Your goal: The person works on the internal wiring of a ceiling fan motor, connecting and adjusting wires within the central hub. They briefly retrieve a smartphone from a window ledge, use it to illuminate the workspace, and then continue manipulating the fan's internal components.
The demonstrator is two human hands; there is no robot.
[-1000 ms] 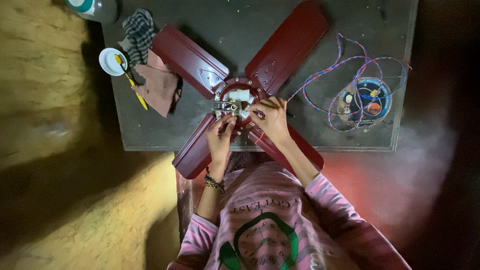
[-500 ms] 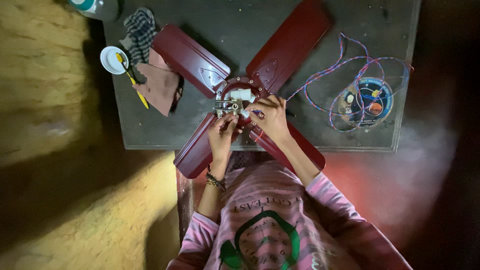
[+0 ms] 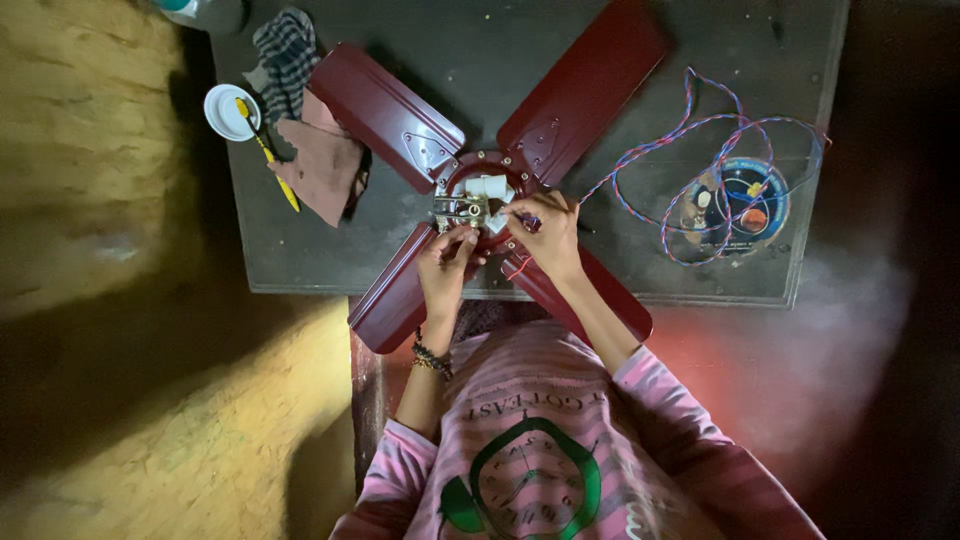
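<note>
A dark red ceiling fan (image 3: pixel 385 105) with its blades attached lies flat on a dark metal table (image 3: pixel 300 250). At its hub (image 3: pixel 482 195) sit white connector pieces and a metal bracket. My left hand (image 3: pixel 445 268) pinches the metal bracket at the hub's near side. My right hand (image 3: pixel 552 232) grips small parts beside the white pieces, fingers closed; what exactly it holds is too small to tell. A thin red wire (image 3: pixel 515 266) trails between my two hands.
A twisted red-and-blue wire (image 3: pixel 690 135) loops over a round blue dish of small parts (image 3: pixel 750 205) at the right. At the left lie a white dish (image 3: pixel 222 112), a yellow-handled tool (image 3: pixel 272 160), a checked cloth (image 3: pixel 288 55) and a brown rag (image 3: pixel 325 165).
Both hands stay at the hub with only slight finger movement. The fan and the table items have not moved.
</note>
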